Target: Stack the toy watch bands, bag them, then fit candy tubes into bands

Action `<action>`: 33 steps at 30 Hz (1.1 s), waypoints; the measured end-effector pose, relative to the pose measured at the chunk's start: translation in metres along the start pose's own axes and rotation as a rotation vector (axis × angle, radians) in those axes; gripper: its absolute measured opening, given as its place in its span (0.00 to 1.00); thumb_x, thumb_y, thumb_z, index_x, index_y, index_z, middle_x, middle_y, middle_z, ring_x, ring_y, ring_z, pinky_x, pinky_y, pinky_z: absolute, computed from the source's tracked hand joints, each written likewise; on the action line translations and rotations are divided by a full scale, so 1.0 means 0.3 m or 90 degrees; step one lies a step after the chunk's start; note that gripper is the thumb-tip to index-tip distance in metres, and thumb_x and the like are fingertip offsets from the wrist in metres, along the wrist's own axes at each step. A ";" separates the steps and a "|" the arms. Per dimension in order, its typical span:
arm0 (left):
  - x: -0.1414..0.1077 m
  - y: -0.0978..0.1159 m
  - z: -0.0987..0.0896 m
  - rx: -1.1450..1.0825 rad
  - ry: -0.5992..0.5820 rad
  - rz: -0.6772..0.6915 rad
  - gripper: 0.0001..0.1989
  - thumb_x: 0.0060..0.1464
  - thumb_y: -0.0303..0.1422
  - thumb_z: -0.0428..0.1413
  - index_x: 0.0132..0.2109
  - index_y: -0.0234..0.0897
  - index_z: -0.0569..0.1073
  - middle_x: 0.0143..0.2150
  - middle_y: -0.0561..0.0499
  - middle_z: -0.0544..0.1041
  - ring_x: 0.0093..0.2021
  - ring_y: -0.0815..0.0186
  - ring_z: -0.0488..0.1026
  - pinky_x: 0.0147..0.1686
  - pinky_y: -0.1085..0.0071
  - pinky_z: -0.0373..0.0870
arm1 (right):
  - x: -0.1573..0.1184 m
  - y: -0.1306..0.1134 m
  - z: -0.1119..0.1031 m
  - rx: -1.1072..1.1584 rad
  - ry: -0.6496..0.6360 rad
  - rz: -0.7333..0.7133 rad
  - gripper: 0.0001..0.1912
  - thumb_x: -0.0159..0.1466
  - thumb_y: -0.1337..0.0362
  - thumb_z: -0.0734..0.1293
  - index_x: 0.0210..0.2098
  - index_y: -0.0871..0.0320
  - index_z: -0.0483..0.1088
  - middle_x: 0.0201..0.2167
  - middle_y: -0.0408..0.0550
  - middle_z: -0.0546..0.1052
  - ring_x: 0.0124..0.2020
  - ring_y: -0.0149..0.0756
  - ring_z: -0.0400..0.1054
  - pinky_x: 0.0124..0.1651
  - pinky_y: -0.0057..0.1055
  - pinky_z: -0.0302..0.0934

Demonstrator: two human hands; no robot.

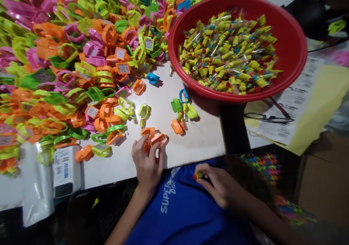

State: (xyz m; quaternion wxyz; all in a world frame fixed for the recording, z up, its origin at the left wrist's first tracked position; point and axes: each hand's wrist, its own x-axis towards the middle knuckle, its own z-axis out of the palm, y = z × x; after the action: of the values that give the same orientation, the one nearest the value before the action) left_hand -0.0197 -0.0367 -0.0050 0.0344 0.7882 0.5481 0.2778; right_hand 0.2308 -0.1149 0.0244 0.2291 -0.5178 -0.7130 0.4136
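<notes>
My left hand point(147, 163) is at the table's front edge, its fingers curled on an orange plastic toy watch point(159, 140). A second orange piece lies right against its fingertips. Over my lap, my right hand point(219, 187) pinches a small yellow-wrapped candy tube point(199, 176) with a red end. Just beyond the left hand, a yellow-green toy watch point(143, 111) stands with a candy tube at its base. To the right, a small cluster holds a green watch point(176, 105), a blue ring-shaped one point(184, 96) and an orange one point(177, 127), with candy tubes among them.
A big pile of coloured toy watches point(81, 63) covers the table's left. The red basin point(291, 45) at the back right holds many candy tubes. Eyeglasses point(268, 117) lie on papers at right. A white box point(67, 168) and clear plastic bag point(36, 187) sit front left.
</notes>
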 end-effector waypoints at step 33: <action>0.246 0.161 0.033 -0.078 -0.029 0.089 0.13 0.73 0.28 0.52 0.60 0.40 0.71 0.45 0.47 0.81 0.44 0.56 0.76 0.45 0.60 0.67 | 0.456 -0.080 -0.690 -0.407 0.241 0.369 0.24 0.70 0.45 0.68 0.44 0.61 0.82 0.42 0.63 0.85 0.48 0.57 0.78 0.44 0.39 0.66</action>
State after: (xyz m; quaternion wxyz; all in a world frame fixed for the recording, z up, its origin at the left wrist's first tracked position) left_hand 0.0440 0.0117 0.0335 0.0756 0.8271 0.4727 0.2947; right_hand 0.3248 0.0820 0.1449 0.0593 -0.8062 -0.5765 0.1188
